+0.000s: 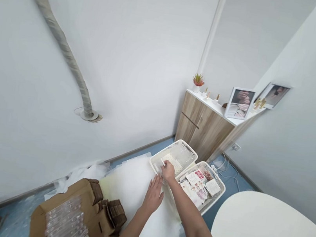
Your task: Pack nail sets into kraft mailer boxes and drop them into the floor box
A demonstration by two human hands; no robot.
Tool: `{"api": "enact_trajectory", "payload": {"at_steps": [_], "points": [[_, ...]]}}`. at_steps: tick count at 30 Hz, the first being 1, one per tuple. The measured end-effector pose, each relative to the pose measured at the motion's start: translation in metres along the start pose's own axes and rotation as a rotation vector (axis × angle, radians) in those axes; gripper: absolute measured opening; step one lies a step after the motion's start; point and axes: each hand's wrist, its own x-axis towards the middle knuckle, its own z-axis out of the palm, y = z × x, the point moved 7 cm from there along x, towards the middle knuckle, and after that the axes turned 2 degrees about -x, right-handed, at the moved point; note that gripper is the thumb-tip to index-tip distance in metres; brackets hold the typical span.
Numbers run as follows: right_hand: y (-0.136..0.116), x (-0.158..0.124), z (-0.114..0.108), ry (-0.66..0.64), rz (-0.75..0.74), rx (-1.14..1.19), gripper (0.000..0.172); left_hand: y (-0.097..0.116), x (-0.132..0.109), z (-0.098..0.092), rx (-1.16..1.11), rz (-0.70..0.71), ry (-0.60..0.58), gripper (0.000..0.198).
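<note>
My right hand (168, 172) reaches into a white plastic basket (182, 147) and pinches a small white strip whose exact kind I cannot tell. A second white basket (212, 173) touches it on the right, filled with printed cards of press-on nails (198, 186). My left hand (153, 195) lies flat with its fingers apart on a white foam sheet (132, 182), just below the first basket. Nearer my left side, an open cardboard box (96, 214) holds stacked clear plastic trays (67, 221).
A white oval table top (271, 234) fills the lower right. A wooden cabinet (204, 127) stands behind the baskets, bearing a small potted plant (198, 81) and framed pictures (240, 103). Cables run along the wall. A thick wrapped hose (57, 36) crosses the left wall.
</note>
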Motion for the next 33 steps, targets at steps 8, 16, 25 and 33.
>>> {"api": "enact_trajectory", "payload": {"at_steps": [8,16,25,33], "points": [[0.041,-0.114,-0.145,0.26,-0.109,0.611,0.039,0.068,0.019,-0.032,-0.92,-0.32,0.135,0.037],[0.135,-0.31,-0.268,0.351,0.074,0.75,0.04,0.274,-0.083,0.081,-1.398,-0.366,-1.28,0.072],[0.231,-0.481,-0.326,0.876,0.275,0.588,0.05,0.412,-0.195,0.182,-1.414,-0.352,-1.332,0.064],[0.303,-0.595,-0.363,0.881,0.347,0.575,0.054,0.498,-0.284,0.267,-1.229,-0.438,-1.482,0.052]]}}
